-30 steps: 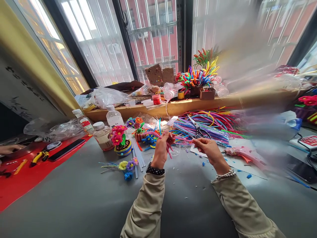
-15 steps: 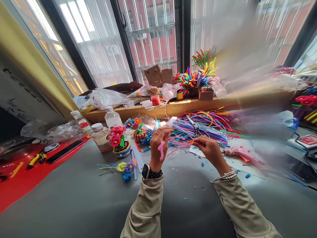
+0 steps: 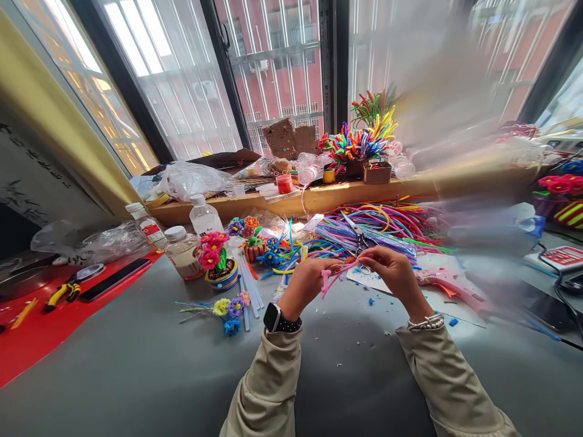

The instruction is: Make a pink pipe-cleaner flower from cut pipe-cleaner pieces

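Note:
Both hands meet over the middle of the grey table. My left hand (image 3: 306, 283) is closed on a pink pipe cleaner (image 3: 339, 275), and a bent pink piece (image 3: 325, 280) shows at its fingers. The fingertips of my right hand (image 3: 390, 270) pinch the pipe cleaner's other end. Just beyond the hands lie scissors (image 3: 361, 238) on a heap of coloured pipe cleaners (image 3: 387, 221). A white card (image 3: 371, 278) is partly under the right hand. To the right of it rests a pink glue gun (image 3: 453, 285).
A pot of pink pipe-cleaner flowers (image 3: 221, 274), bottles (image 3: 184, 252), clear glue sticks (image 3: 249, 282) and small loose flowers (image 3: 233, 308) stand or lie at left. Pliers (image 3: 64, 296) and a phone (image 3: 116, 280) lie on red cloth. The windowsill (image 3: 328, 197) is crowded.
My left hand has turned and lowered, its fingers now pointing right towards my right hand. The hands have come closer together, the pink pipe cleaner now between them.

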The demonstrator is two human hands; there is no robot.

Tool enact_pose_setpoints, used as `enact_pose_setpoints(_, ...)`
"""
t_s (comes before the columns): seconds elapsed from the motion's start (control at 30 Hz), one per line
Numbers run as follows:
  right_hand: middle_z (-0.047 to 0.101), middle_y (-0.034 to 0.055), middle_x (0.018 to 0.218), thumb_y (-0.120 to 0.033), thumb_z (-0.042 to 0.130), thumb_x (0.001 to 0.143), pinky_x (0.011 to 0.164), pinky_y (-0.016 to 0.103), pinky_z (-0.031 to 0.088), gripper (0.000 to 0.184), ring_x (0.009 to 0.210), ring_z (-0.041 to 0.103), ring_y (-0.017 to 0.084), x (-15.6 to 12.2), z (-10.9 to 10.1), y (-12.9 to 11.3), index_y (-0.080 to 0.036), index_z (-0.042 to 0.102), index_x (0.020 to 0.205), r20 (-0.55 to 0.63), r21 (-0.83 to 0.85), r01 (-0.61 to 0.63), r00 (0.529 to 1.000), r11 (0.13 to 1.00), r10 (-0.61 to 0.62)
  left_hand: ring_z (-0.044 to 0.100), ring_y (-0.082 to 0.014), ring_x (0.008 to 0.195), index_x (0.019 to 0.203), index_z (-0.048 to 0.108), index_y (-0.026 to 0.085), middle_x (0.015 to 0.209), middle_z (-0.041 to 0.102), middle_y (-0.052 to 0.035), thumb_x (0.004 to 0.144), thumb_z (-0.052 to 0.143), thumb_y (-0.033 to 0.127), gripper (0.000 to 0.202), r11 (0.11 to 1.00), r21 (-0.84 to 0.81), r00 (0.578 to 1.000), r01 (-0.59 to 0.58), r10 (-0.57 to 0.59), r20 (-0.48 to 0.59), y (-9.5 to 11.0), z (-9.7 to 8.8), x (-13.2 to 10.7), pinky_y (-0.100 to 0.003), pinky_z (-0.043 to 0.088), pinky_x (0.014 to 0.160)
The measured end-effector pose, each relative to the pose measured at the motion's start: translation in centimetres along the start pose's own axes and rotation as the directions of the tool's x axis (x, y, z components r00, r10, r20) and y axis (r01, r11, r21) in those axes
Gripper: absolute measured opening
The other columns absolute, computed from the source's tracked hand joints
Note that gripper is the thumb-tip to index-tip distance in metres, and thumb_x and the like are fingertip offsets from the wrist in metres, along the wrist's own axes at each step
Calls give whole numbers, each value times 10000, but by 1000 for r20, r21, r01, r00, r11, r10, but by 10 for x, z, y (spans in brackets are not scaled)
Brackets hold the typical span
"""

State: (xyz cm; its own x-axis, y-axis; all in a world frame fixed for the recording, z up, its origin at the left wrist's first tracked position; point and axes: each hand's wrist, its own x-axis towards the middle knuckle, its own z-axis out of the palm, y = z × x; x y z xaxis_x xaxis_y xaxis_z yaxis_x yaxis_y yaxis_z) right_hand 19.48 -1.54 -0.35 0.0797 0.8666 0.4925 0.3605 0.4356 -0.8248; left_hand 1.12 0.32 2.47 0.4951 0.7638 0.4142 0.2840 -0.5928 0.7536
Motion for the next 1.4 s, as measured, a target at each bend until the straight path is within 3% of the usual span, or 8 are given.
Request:
enact_pose_setpoints(0.13, 546, 7, 579, -420, 595, 666, 456, 234, 350, 255, 489, 424, 104, 2, 0, 6, -165, 598, 678, -84, 159, -93, 991, 983, 107, 584, -176, 860, 806, 668, 213, 899, 662, -56, 765, 463, 238, 210, 999, 10, 986, -32, 30, 165, -2, -1, 0, -260, 407, 768)
enact_pose_setpoints(0.27, 481, -29, 520, -410, 578, 687, 417, 215, 298, 244, 447, 368, 78, 5, 1, 15, -172, 561, 633, -175, 283, -104, 972, 954, 158, 597, -161, 783, 864, 642, 145, 830, 663, -68, 796, 421, 326, 294, 981, -157, 937, 110, -49, 346, -4, -2, -2, -279, 453, 732)
enact_pose_setpoints(0.37, 444, -39, 508, -398, 558, 711, 415, 210, 284, 238, 447, 350, 72, 6, 1, 18, -177, 546, 625, -189, 337, -91, 969, 937, 162, 604, -174, 780, 896, 625, 112, 856, 653, -96, 774, 447, 394, 354, 921, -344, 963, 183, -97, 253, -5, -4, -1, -305, 467, 732)
enact_pose_setpoints(0.53, 445, -36, 545, -380, 536, 737, 436, 211, 286, 222, 465, 355, 71, 5, 4, 12, -179, 547, 643, -63, 364, -94, 990, 926, 126, 581, -178, 848, 933, 615, 140, 926, 634, -93, 770, 456, 398, 344, 912, -385, 989, 143, -124, 75, -4, -2, 3, -306, 446, 766)
enact_pose_setpoints(0.63, 460, -27, 591, -363, 534, 743, 458, 214, 296, 209, 491, 364, 74, 3, 9, 6, -177, 561, 652, 46, 343, -78, 997, 936, 67, 574, -173, 856, 968, 599, 153, 941, 625, -90, 761, 480, 381, 330, 887, -414, 968, 203, -119, 219, -3, 5, 1, -310, 430, 789)
enact_pose_setpoints(0.8, 509, -5, 683, -345, 546, 737, 476, 215, 317, 196, 519, 387, 74, 3, 17, 2, -171, 616, 681, 91, 325, -43, 996, 945, 14, 571, -131, 657, 955, 593, 138, 688, 613, -53, 738, 491, 418, 368, 849, -389, 855, 358, -130, 501, -6, 14, -1, -266, 437, 661)
enact_pose_setpoints(1.0, 473, -35, 516, -391, 553, 722, 431, 189, 309, 232, 464, 392, 59, 13, 23, 4, -177, 643, 719, 80, 573, -176, 984, 800, 160, 426, -63, 447, 726, 646, 123, 500, 410, 41, 651, 548, 482, 380, 825, -416, 913, 384, -270, 307, -13, 14, 5, -198, 352, 446)
enact_pose_setpoints(1.4, 561, -50, 497, -284, 713, 553, 437, 110, 437, 166, 449, 484, 25, 37, 22, 20, -166, 666, 661, 116, 853, -281, 924, 440, 365, 490, -82, 537, 743, 667, 110, 607, 573, -19, 529, 680, 400, 361, 761, -441, 879, 476, -417, 231, -11, 8, 3, -223, 389, 532)
